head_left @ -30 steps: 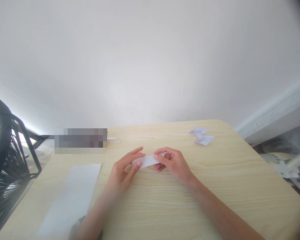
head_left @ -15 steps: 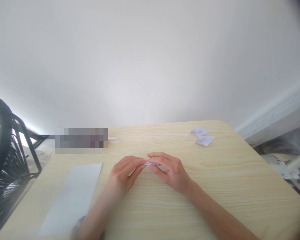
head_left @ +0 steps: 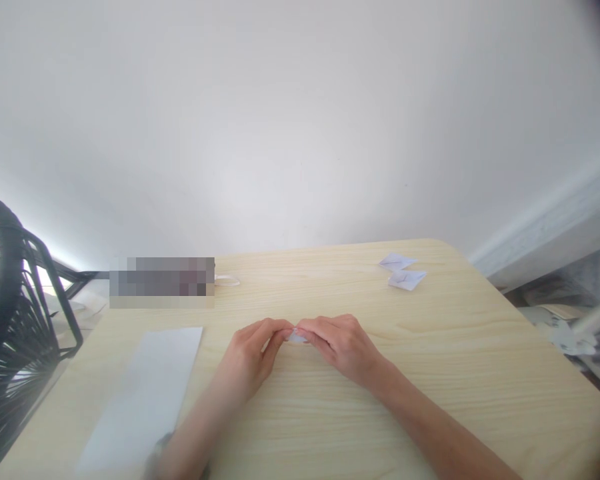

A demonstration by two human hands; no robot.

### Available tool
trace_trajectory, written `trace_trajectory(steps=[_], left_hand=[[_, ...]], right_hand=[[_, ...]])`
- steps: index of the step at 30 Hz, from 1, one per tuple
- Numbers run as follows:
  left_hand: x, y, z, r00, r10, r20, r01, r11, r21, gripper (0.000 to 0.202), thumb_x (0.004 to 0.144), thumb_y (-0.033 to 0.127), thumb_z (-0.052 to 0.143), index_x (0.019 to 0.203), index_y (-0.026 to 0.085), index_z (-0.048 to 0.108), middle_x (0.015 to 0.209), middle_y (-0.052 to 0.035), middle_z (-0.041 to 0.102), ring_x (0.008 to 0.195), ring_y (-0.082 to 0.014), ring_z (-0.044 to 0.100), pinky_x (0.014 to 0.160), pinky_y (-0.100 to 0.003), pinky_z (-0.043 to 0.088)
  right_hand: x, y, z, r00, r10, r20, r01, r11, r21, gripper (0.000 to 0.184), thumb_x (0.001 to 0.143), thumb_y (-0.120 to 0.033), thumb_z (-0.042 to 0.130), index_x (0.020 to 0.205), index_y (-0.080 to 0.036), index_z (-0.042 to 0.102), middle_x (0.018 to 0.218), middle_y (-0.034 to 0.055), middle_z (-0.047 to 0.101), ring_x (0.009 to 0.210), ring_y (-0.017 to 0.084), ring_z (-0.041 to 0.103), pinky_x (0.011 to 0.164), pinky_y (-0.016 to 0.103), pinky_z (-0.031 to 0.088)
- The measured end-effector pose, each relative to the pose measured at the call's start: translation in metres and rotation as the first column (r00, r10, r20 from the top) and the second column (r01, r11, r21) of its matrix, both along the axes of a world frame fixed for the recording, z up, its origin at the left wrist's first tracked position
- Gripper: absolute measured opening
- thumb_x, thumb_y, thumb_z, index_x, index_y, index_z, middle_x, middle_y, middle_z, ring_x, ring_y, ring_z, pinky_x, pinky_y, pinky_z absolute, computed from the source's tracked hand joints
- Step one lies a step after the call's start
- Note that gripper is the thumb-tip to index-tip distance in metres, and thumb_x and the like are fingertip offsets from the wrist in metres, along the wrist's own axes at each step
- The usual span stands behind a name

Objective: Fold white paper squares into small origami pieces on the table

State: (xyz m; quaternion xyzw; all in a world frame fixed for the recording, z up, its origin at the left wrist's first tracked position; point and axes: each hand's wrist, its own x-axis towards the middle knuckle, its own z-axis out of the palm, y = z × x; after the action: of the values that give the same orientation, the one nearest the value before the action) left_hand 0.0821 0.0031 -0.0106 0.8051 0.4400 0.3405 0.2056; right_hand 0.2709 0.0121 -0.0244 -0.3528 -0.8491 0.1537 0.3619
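My left hand (head_left: 253, 350) and my right hand (head_left: 337, 343) meet at the middle of the light wooden table (head_left: 430, 373). Both have fingers curled down and pressed onto a small folded white paper strip (head_left: 297, 337), of which only a sliver shows between the fingertips. The paper lies flat on the tabletop under the hands.
A larger white sheet (head_left: 143, 397) lies at the near left. Two small folded paper pieces (head_left: 403, 272) rest at the far right. A pale loop (head_left: 227, 281) lies at the back beside a blurred patch. A black wire chair (head_left: 15, 320) stands left.
The strip was held up and open between both hands; it has been lowered and folded flat onto the table, and the fingers have curled down over it.
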Motion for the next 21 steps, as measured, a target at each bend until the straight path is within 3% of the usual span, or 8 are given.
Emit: trace_trajectory(steps=[3,6,11,15,18,21], left_hand=[[-0.003,0.001,0.001,1.000,-0.010,0.009,0.012,0.972,-0.236,0.017,0.082,0.023,0.051,0.094,0.020,0.062,0.072,0.0014,0.070,0.063,-0.0114,0.063,0.061,-0.018,0.048],[-0.005,0.002,0.003,1.000,-0.011,0.013,0.015,0.921,-0.389,0.020,0.081,0.025,0.052,0.096,0.023,0.064,0.079,0.0023,0.071,0.071,-0.0132,0.065,0.064,-0.018,0.048],[-0.004,0.000,0.011,0.988,0.078,0.134,-0.005,0.882,-0.471,0.018,0.079,0.026,0.053,0.086,0.019,0.069,0.076,-0.0004,0.072,0.070,-0.0151,0.066,0.065,-0.020,0.049],[0.000,0.000,0.015,0.964,0.144,0.225,0.018,0.806,-0.591,0.020,0.078,0.027,0.054,0.088,0.018,0.068,0.076,-0.0022,0.072,0.069,-0.0160,0.066,0.063,-0.022,0.050],[0.002,0.002,0.013,0.945,0.193,0.265,0.034,0.747,-0.664,0.021,0.077,0.030,0.055,0.089,0.016,0.066,0.071,-0.0026,0.071,0.065,-0.0161,0.065,0.062,-0.024,0.051],[0.002,0.003,0.011,0.942,0.205,0.265,0.028,0.742,-0.670,0.023,0.075,0.033,0.058,0.090,0.016,0.064,0.069,-0.0021,0.070,0.066,-0.0168,0.064,0.064,-0.026,0.050]], right_hand=[[0.004,0.002,-0.002,0.998,0.010,-0.059,-0.015,0.996,-0.091,0.017,0.086,-0.025,0.048,0.093,-0.020,0.062,0.082,-0.0004,0.069,0.067,0.010,0.062,0.062,0.018,0.044],[0.008,0.005,-0.001,0.997,0.007,-0.078,-0.024,0.977,-0.210,0.015,0.083,-0.028,0.052,0.088,-0.021,0.065,0.081,-0.0021,0.069,0.067,0.009,0.062,0.062,0.017,0.043],[0.009,0.007,0.004,0.997,-0.020,-0.072,-0.008,0.930,-0.368,0.020,0.083,-0.031,0.052,0.079,-0.019,0.067,0.066,-0.0019,0.068,0.055,0.008,0.059,0.053,0.016,0.040],[0.008,0.008,0.005,0.994,-0.036,-0.101,-0.013,0.894,-0.448,0.023,0.082,-0.034,0.052,0.077,-0.017,0.066,0.062,-0.0004,0.067,0.052,0.008,0.057,0.051,0.016,0.039],[0.010,0.008,0.003,0.987,-0.040,-0.155,-0.053,0.833,-0.551,0.022,0.079,-0.037,0.055,0.079,-0.017,0.065,0.059,-0.0009,0.065,0.049,0.008,0.054,0.047,0.017,0.038],[0.010,0.007,0.003,0.981,-0.053,-0.187,-0.078,0.776,-0.626,0.022,0.076,-0.036,0.058,0.086,-0.017,0.064,0.058,-0.0011,0.064,0.049,0.009,0.055,0.045,0.017,0.039]])
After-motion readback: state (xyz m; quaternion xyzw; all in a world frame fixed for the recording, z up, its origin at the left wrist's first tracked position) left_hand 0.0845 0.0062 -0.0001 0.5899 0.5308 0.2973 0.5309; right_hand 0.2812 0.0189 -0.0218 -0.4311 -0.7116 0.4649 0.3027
